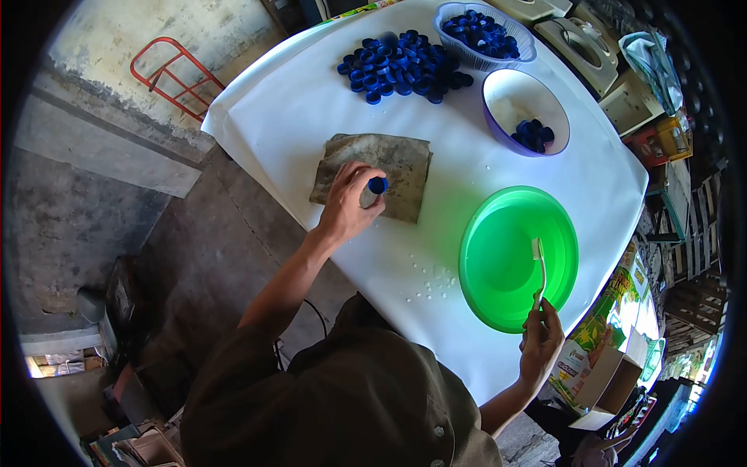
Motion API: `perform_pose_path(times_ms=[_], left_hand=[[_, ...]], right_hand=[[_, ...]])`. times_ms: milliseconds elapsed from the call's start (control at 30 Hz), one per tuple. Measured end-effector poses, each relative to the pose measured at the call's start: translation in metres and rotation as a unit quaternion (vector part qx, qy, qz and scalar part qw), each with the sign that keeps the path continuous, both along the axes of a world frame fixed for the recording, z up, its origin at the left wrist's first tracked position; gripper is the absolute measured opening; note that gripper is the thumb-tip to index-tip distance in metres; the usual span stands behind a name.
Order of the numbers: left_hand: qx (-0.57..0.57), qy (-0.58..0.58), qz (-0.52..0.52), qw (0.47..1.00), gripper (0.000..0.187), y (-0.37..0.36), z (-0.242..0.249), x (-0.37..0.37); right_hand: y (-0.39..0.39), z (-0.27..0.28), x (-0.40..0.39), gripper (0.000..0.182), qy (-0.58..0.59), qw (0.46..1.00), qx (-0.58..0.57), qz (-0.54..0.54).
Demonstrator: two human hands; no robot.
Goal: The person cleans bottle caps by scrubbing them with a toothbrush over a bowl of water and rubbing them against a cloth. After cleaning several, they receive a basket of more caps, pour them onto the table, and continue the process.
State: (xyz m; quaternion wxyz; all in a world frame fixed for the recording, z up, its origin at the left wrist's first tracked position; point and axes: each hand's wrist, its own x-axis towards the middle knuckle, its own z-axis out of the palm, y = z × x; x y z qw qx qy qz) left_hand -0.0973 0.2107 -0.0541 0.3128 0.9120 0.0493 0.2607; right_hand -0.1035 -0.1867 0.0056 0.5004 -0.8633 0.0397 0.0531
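Note:
Between the thumb and fingers of my left hand (352, 201) is a blue bottle cap (378, 185), held over a worn grey-brown cloth (397, 167) on the table. My right hand (542, 342) grips the handle of a white toothbrush (541, 268), its bristle end pointing up over a green basin (478, 288). Many more blue caps (389, 68) lie in a loose pile at the far side. A purple bowl with a white inside (498, 97) holds several blue caps (533, 135) and some whitish contents that I cannot make out.
A ribbed plastic basket (523, 62) full of blue caps stands at the table's far edge. Water drops (428, 284) dot the white table cover (272, 132) left of the basin. An open cardboard box (611, 381) sits at right; a red metal frame (175, 74) leans by the wall.

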Motion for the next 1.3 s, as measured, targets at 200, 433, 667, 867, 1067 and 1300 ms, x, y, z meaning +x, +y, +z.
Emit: perform_pose_path(times_ms=[200, 433, 667, 867, 1067, 1300], left_hand=[[-0.057, -0.047, -0.015, 0.997, 0.040, 0.001, -0.013, 0.008], [0.048, 0.008, -0.020, 0.999, 0.030, 0.007, -0.024, 0.000], [0.029, 0.093, -0.009, 0.995, 0.031, 0.008, -0.013, -0.003], [-0.019, 0.012, -0.010, 1.000, 0.040, 0.005, -0.012, -0.003], [-0.043, -0.051, -0.019, 0.998, 0.044, -0.004, 0.002, -0.001], [0.017, 0.056, 0.021, 0.998, 0.061, -0.005, -0.018, -0.006]], right_hand=[[0.002, 0.001, 0.000, 0.033, 0.012, 1.000, 0.007, -0.004], [-0.001, 0.002, -0.001, 0.034, 0.017, 1.000, 0.013, -0.010], [0.002, 0.002, 0.000, 0.034, 0.012, 1.000, 0.005, -0.004], [-0.003, -0.005, -0.001, 0.035, -0.004, 1.000, -0.009, -0.002], [0.003, 0.004, 0.001, 0.035, 0.014, 1.000, -0.003, -0.003], [0.004, 0.007, 0.000, 0.033, 0.025, 1.000, -0.010, -0.011]])
